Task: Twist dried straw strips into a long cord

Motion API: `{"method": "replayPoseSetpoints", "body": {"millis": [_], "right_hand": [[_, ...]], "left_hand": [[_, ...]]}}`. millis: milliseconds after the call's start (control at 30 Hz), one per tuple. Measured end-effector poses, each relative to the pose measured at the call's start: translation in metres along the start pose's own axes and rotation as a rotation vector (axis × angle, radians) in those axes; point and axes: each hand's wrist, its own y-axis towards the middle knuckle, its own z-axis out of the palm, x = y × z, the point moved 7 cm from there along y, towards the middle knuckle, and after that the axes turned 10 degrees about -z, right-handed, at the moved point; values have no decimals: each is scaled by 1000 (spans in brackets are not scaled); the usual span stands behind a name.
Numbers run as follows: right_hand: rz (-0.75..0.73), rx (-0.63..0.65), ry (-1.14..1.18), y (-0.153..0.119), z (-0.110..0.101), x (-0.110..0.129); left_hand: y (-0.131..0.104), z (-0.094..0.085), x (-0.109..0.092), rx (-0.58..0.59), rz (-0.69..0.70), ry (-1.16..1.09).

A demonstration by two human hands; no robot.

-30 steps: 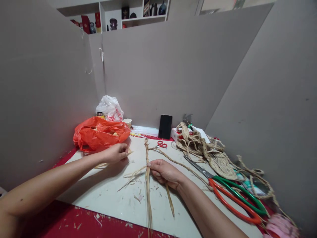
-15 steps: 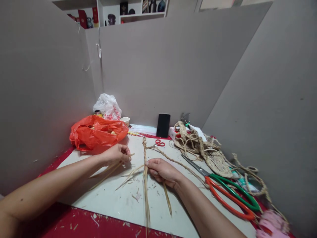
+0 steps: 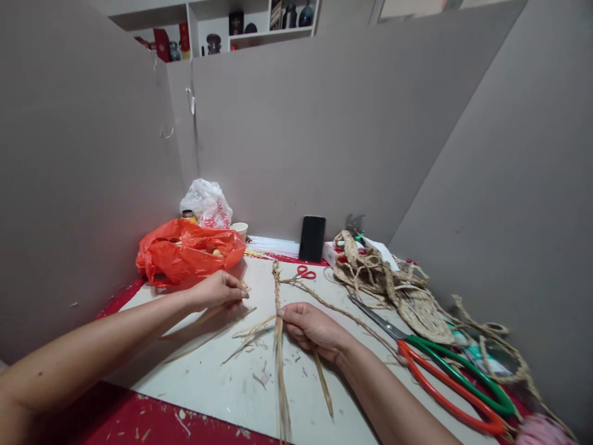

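Note:
My right hand (image 3: 308, 326) pinches the straw braid (image 3: 278, 293) where its loose strands fan out toward me; another flat strand comes out below its fingers. To the left, my left hand (image 3: 226, 289) is closed on a straw strand, with its tip showing past the fingertips. One thin loose strand (image 3: 213, 339) lies on the white board (image 3: 199, 383) below this hand. Short side strands (image 3: 252, 330) spread left from the braid. A thin twisted cord (image 3: 343, 310) runs from the braid's upper part to the right.
An orange plastic bag (image 3: 185, 250) sits back left, near a white bag (image 3: 206, 201) and a cup (image 3: 239, 230). Small red scissors (image 3: 306, 272) lie beyond the braid, a black phone (image 3: 312, 238) behind them. Large shears (image 3: 445, 377) and a woven straw heap (image 3: 393, 284) are at right.
A thin strand beneath my left hand now lies apart from its fingers on the board. The view has shifted slightly, and my right hand keeps its pinch on the braid.

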Motion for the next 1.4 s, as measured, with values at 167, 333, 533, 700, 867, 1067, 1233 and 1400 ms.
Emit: {"method": "replayPoseSetpoints", "body": {"millis": [167, 333, 533, 700, 867, 1067, 1233, 1400], "right_hand": [[0, -7, -6, 1, -2, -3], [-6, -8, -1, 3, -3, -5], [2, -40, 3, 2, -3, -3], [-10, -27, -6, 2, -2, -2], [-23, -1, -1, 2, 0, -2], [-52, 17, -9, 1, 3, 2], [-67, 41, -42, 0, 6, 6], [-86, -62, -139, 2, 2, 0]], "left_hand": [[-5, 36, -1, 83, 18, -84], [-4, 47, -9, -76, 165, -39], [5, 58, -11, -76, 111, -72], [15, 72, 7, 58, -77, -317], [19, 72, 10, 106, -94, -399], [18, 63, 4, 80, -86, -219], [20, 61, 7, 85, -90, -207], [23, 61, 8, 100, -117, -164]]}}
